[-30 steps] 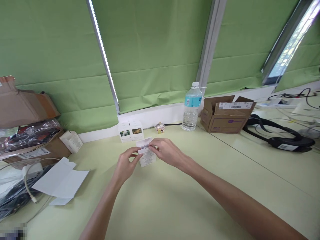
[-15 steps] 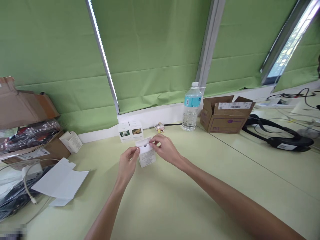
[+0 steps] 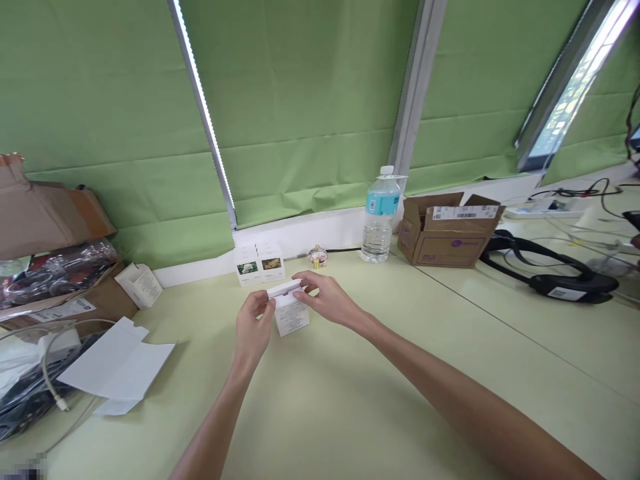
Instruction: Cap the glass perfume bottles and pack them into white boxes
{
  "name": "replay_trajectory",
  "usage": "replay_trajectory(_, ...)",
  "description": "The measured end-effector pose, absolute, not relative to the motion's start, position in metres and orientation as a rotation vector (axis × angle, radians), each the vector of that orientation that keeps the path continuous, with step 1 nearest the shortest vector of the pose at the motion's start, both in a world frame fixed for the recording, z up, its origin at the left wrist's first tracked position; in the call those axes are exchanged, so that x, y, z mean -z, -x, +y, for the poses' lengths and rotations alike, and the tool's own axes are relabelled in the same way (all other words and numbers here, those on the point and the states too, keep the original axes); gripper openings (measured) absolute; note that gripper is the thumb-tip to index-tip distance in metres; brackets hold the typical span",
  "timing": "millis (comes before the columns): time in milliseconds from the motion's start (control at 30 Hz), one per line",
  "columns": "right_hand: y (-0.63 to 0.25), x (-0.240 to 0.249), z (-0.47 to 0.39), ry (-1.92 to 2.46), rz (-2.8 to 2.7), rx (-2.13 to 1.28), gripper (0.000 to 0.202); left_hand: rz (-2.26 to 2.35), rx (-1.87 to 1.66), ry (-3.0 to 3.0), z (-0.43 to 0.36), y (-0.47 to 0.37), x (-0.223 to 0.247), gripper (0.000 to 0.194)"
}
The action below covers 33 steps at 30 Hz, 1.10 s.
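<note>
A small white box [image 3: 293,319] with fine print on its front stands on the pale table, its top flap partly folded down. My left hand [image 3: 256,323] pinches the box's upper left corner between thumb and fingers. At the upper right edge, my right hand [image 3: 324,299] grips the flap with thumb and fingertips. Behind the box stand two white picture boxes [image 3: 259,265] side by side, and a small shiny ornament [image 3: 317,256] sits to their right.
Behind the hands are a water bottle [image 3: 381,217] and an open brown carton [image 3: 447,243]. A black headset [image 3: 565,280] lies right. At left are unfolded white card [image 3: 120,363], a small white carton [image 3: 140,285], cables and a cardboard box [image 3: 107,293].
The top flap has tilted further down toward the box opening, with my right hand's fingers following it. The whole view has shifted slightly.
</note>
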State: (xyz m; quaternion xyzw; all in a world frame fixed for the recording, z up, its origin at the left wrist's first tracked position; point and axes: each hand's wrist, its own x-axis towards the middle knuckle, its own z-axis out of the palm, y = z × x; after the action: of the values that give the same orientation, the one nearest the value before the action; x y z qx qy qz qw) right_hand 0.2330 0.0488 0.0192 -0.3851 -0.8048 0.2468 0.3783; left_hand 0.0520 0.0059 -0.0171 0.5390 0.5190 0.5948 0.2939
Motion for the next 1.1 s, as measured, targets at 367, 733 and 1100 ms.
replay_trajectory(367,-0.241,-0.024,0.051,0.930,-2.159,-0.593,0.024,1.349,-1.514,-1.523,0.003,-0.044,0.014,0.026)
replay_trajectory(733,-0.244,-0.020,0.053,0.923,-2.228,-0.527,0.026,1.396,-1.496,-1.743,0.000,-0.044,0.013,0.027)
replay_trajectory(1100,-0.248,-0.032,0.047,0.885,-2.350,-0.389,0.027,1.417,-1.534,-1.802,-0.002,-0.044,0.011,0.022)
